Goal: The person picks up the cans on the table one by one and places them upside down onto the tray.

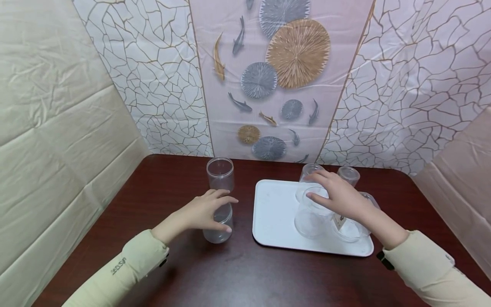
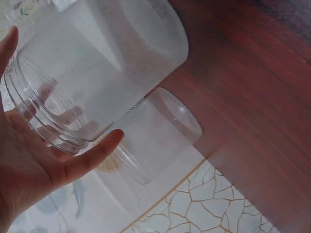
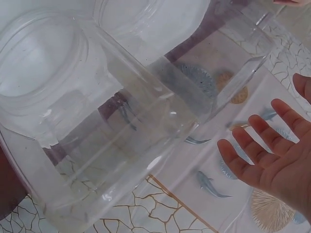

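Note:
In the head view, my left hand (image 1: 209,211) hovers about the mouth of a clear jar (image 1: 218,236), its fingers spread. The left wrist view shows this jar's threaded rim (image 2: 41,104) within the span of thumb and fingers; firm contact cannot be made out. Behind it stands a second clear jar (image 1: 220,172), mouth up. My right hand (image 1: 343,196) is over a white tray (image 1: 272,213) with its fingers extended, holding nothing. Beneath and around it are several clear jars (image 3: 121,121), mouths down on the tray as the right wrist view shows.
A dark red-brown table (image 1: 245,277) carries everything. The tray's jars stand at its right side, one small jar (image 1: 348,172) at the back. A patterned sheet (image 1: 230,128) rises behind the table, with a pale covering (image 1: 57,128) along the left.

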Available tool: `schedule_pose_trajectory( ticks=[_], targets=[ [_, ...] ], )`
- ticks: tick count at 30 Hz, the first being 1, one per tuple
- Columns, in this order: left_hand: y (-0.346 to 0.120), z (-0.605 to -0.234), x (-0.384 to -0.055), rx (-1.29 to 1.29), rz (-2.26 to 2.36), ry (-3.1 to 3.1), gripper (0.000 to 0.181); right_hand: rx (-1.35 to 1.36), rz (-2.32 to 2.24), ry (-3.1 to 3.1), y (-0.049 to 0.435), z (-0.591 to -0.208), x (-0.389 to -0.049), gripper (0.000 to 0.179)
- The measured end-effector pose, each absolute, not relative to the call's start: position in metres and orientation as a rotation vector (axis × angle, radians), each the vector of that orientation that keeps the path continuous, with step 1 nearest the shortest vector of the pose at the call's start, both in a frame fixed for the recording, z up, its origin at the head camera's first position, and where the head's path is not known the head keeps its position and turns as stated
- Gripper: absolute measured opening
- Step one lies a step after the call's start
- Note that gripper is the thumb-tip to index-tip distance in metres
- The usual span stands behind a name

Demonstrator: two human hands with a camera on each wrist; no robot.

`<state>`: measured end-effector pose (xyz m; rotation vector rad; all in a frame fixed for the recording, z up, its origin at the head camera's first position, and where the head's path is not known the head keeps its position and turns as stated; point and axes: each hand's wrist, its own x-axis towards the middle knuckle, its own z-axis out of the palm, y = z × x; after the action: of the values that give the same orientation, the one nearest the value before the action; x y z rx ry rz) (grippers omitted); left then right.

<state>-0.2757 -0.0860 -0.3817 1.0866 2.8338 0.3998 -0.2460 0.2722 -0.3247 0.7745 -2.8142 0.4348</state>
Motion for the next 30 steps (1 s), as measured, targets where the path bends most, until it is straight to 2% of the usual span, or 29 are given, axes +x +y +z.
schedule_pose_trajectory(
  ticks=[11,20,30],
  targets=[
    [-0.078,-0.375,-0.278,1.109,0.244,2.804,0.072,0.79,0.444,-2.811,0.272,-0.328,-0.247,0.038],
    [-0.072,-0.372,-0.276,1.116,0.125,2.78,0.061,0.787,0.443,-2.81,0.272,-0.33,-0.246,0.038],
    [-0.071,-0.373,-0.279,1.099,0.123,2.768,0.057,0.773,0.44,-2.811,0.272,-0.329,-0.246,0.037]
  ],
)
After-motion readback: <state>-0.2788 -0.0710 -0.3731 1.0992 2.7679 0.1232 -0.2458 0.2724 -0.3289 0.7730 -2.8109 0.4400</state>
